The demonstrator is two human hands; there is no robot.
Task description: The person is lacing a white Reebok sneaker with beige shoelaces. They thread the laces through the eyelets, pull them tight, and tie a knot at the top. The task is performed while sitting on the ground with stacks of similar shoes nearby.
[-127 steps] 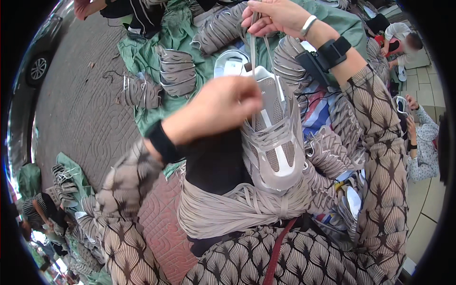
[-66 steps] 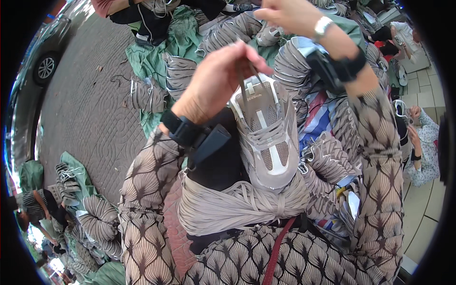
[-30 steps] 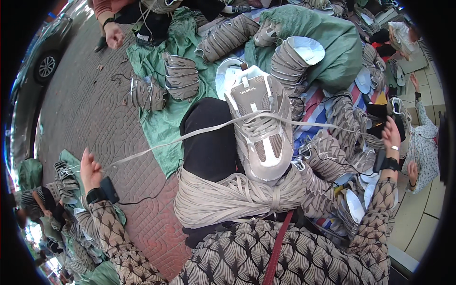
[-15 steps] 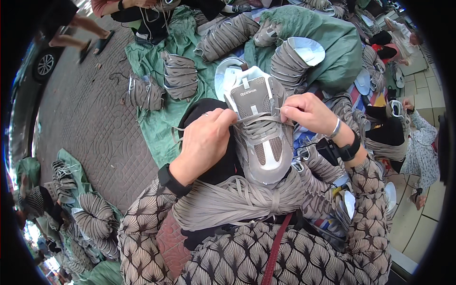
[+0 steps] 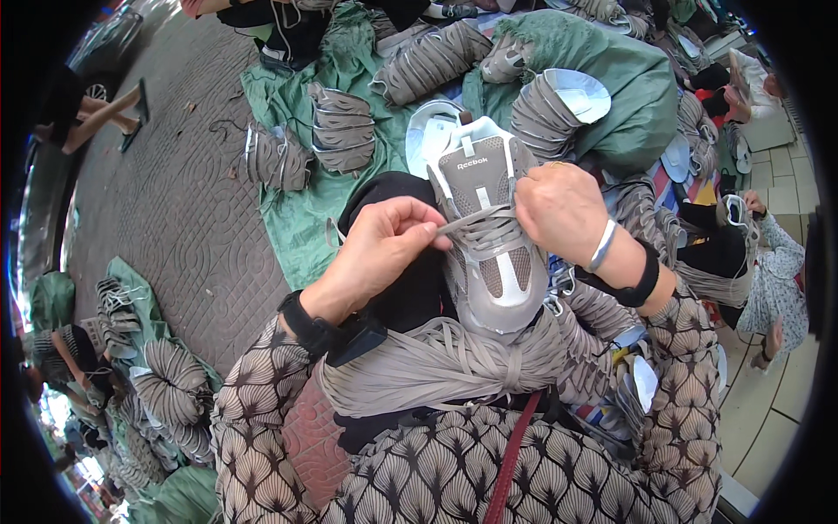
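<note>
A grey and white sneaker (image 5: 504, 301) rests on my lap with its toe toward me and its tongue pointing away. Flat grey laces cross its upper. My left hand (image 5: 380, 249) pinches a shoelace (image 5: 468, 222) between thumb and forefinger at the shoe's left side, and the lace runs taut across the eyelets. At the right edge of the opening, my right hand (image 5: 561, 210) is closed with its back up; its fingertips are hidden, so what they grip cannot be made out. A thick bundle of grey laces (image 5: 419, 371) lies across my lap, below the toe.
Beyond the sneaker, stacked shoe uppers (image 5: 342, 129) lie on a green sheet (image 5: 284, 223) beside a stuffed green sack (image 5: 624, 113). More uppers (image 5: 170, 380) are piled at the lower left. A co-worker in a patterned sleeve (image 5: 772, 288) sits at the right with laces.
My left hand has turned so its thumb and forefinger show, pinching the lace. My right hand has rolled over, back up, at the shoe's edge. A passer-by's legs have shifted at the upper left.
</note>
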